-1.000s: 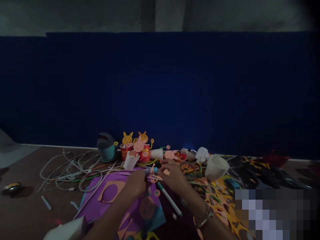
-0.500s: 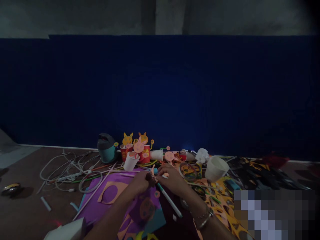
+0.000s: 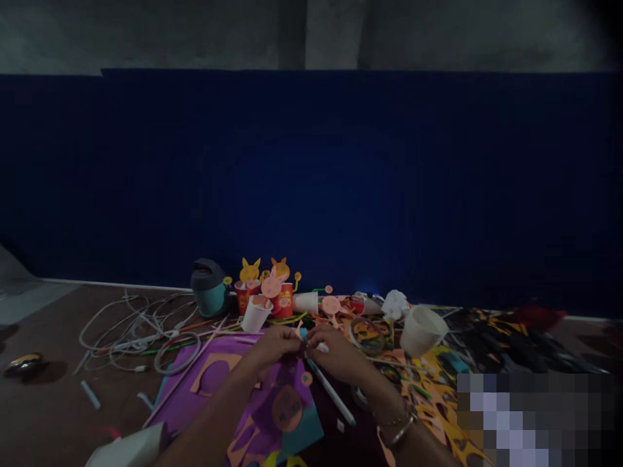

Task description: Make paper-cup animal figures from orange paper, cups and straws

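My left hand [image 3: 275, 347] and my right hand [image 3: 335, 350] meet over the purple paper sheet [image 3: 214, 395], fingers pinched together on a small dark piece [image 3: 302, 349] that I cannot make out. A blue-tipped glue stick or pen [image 3: 303, 333] shows just above the fingertips. A white marker [image 3: 331, 392] lies below my right hand. An orange round cut-out [image 3: 287, 408] sits on the purple sheet below the hands.
Red paper cups with paper animal faces [image 3: 272, 292], white cups [image 3: 421, 329], a teal and grey device [image 3: 208, 287], tangled white cables [image 3: 141, 327], crumpled tissue [image 3: 395, 303] and orange paper scraps [image 3: 438, 402] crowd the brown table. A dark blue board [image 3: 311, 181] stands behind.
Both hands have drawn closer together, their fingertips now touching on the small piece. The left hand has moved up and right.
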Action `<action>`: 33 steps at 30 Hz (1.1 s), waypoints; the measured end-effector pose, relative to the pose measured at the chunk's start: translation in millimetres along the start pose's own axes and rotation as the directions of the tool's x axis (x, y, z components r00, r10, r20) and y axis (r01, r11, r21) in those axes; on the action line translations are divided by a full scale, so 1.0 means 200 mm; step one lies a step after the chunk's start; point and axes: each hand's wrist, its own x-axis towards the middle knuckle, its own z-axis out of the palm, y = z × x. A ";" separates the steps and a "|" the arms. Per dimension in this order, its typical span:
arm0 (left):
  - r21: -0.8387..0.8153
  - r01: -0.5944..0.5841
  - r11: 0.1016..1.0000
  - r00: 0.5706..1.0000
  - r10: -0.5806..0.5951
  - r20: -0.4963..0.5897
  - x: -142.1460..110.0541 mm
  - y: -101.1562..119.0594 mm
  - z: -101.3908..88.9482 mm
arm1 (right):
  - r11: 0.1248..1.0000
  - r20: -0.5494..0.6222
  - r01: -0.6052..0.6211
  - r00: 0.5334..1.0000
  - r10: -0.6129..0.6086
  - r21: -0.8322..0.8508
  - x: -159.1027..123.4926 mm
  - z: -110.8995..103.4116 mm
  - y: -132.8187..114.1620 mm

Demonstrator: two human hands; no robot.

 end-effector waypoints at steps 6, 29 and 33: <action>0.010 0.026 1.000 1.000 -0.026 -0.010 0.01 0.00 0.00 | 0.999 0.000 -0.012 1.000 0.012 -0.041 -0.01 0.00 -0.02; 0.077 -0.023 0.997 0.999 0.026 -0.039 0.01 0.00 0.01 | 0.979 0.031 0.010 1.000 -0.004 -0.202 -0.01 0.03 -0.01; 0.082 -0.031 0.996 0.999 0.034 -0.039 0.00 0.01 0.02 | 0.967 0.041 -0.006 0.999 0.017 -0.255 -0.01 0.03 -0.01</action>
